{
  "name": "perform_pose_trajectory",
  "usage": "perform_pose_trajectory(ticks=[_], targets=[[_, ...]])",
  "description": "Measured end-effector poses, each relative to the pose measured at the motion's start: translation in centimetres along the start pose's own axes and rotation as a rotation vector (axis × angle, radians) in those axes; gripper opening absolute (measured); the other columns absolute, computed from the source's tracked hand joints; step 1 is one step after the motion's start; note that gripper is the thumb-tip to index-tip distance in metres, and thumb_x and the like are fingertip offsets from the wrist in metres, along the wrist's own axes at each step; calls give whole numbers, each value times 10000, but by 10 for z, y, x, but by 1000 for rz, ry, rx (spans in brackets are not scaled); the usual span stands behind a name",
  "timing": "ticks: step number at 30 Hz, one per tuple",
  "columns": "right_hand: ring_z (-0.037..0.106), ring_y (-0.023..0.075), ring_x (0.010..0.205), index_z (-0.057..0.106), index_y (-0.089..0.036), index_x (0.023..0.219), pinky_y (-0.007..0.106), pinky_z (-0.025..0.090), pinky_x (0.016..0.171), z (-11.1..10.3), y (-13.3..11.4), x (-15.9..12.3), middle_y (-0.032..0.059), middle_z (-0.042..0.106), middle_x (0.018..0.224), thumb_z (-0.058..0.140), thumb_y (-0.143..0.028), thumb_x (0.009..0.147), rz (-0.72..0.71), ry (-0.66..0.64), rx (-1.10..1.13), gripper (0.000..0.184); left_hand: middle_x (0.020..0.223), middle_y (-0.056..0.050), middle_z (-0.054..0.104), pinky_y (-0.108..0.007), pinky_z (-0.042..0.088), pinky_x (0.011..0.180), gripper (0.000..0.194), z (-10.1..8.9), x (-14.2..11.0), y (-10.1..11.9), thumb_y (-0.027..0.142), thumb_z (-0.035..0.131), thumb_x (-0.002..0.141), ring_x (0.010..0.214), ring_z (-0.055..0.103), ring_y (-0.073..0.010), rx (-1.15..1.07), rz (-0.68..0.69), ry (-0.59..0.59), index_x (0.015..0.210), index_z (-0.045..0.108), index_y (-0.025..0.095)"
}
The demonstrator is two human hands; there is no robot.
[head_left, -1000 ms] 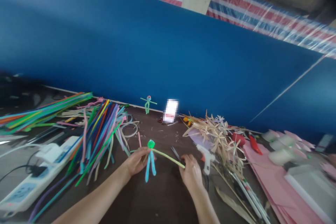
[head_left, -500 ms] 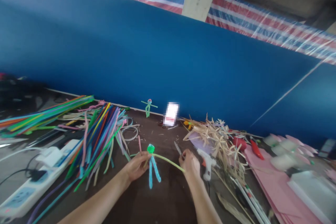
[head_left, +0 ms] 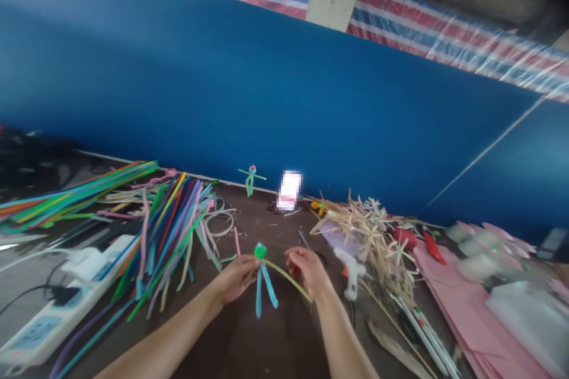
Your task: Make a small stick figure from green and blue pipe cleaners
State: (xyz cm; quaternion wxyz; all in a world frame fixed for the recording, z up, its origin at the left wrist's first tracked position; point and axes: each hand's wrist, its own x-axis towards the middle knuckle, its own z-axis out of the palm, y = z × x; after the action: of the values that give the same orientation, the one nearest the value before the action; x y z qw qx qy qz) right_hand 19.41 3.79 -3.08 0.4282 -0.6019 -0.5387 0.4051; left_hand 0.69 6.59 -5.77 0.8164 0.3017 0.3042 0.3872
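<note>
My left hand [head_left: 234, 279] pinches the body of a small pipe-cleaner figure [head_left: 262, 284], which has a green ball head and two light blue legs hanging down. A yellow-green pipe cleaner [head_left: 284, 272] runs from the figure's neck in a curve to my right hand [head_left: 309, 273], whose fingers close on it. Just beyond that hand, a small pair of scissors [head_left: 303, 240] shows on the dark brown table [head_left: 284, 361], partly hidden by my fingers.
Long heaps of multicoloured pipe cleaners [head_left: 169, 237] lie to the left, beside a white power strip [head_left: 66, 296]. To the right are a white glue gun [head_left: 351, 272], dried straw [head_left: 368, 237] and pink sheets [head_left: 466, 314]. A small pipe-cleaner figure [head_left: 251, 180] stands against the blue board [head_left: 267, 89].
My right hand has moved left, closer to the figure, and the yellow-green pipe cleaner now bows more. The scissors no longer stand up from my right hand. My left hand stays nearly still.
</note>
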Motion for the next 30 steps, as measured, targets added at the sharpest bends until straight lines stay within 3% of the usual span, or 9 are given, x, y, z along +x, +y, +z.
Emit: perform_pose_trajectory(ticks=[3,5,8,15,19,24,30], targets=[[493,80,480,607,-131,823,194,387,482,6,-4,-9,-4,566,603,542,-315,699,117,-282,244,231,456,33,514,-190,363,553,197,4,-2,3,242,717,569,472,462,-60,85,-9,-37,512,571,122],[491,73,494,610,-134,799,188,386,498,9,-7,-12,-15,565,606,589,-287,660,132,-355,282,208,505,12,552,-201,356,569,189,6,-3,4,262,707,581,505,476,-74,168,-15,-81,546,593,116],[475,72,501,605,-139,755,181,371,488,15,-9,-14,-30,552,594,615,-267,631,78,-299,224,178,557,0,573,-221,349,613,220,10,-3,6,311,689,592,570,491,-101,318,-25,-144,595,606,107],[417,71,464,556,-142,638,176,324,445,17,-6,-18,-51,475,502,620,-269,624,50,-152,166,143,529,44,488,-207,287,551,292,25,-8,16,402,605,633,550,395,-98,742,9,-156,621,588,110],[388,66,460,541,-142,618,176,309,447,12,-10,-23,-54,458,501,596,-219,633,0,-134,117,96,580,37,502,-212,299,573,250,32,-9,22,369,588,631,579,402,-109,805,38,-201,666,586,121],[412,73,493,552,-141,610,180,337,491,12,-16,-27,-51,473,525,576,-189,638,-99,-139,26,61,477,73,322,-218,209,502,215,32,-7,19,323,556,614,510,282,-87,912,54,-130,534,508,130],[486,95,560,584,-149,669,182,381,541,12,-20,-31,-25,540,590,533,-166,683,-179,-177,-54,56,447,77,318,-228,180,484,190,38,-11,18,291,544,578,476,255,-79,710,-39,-118,497,453,145]])
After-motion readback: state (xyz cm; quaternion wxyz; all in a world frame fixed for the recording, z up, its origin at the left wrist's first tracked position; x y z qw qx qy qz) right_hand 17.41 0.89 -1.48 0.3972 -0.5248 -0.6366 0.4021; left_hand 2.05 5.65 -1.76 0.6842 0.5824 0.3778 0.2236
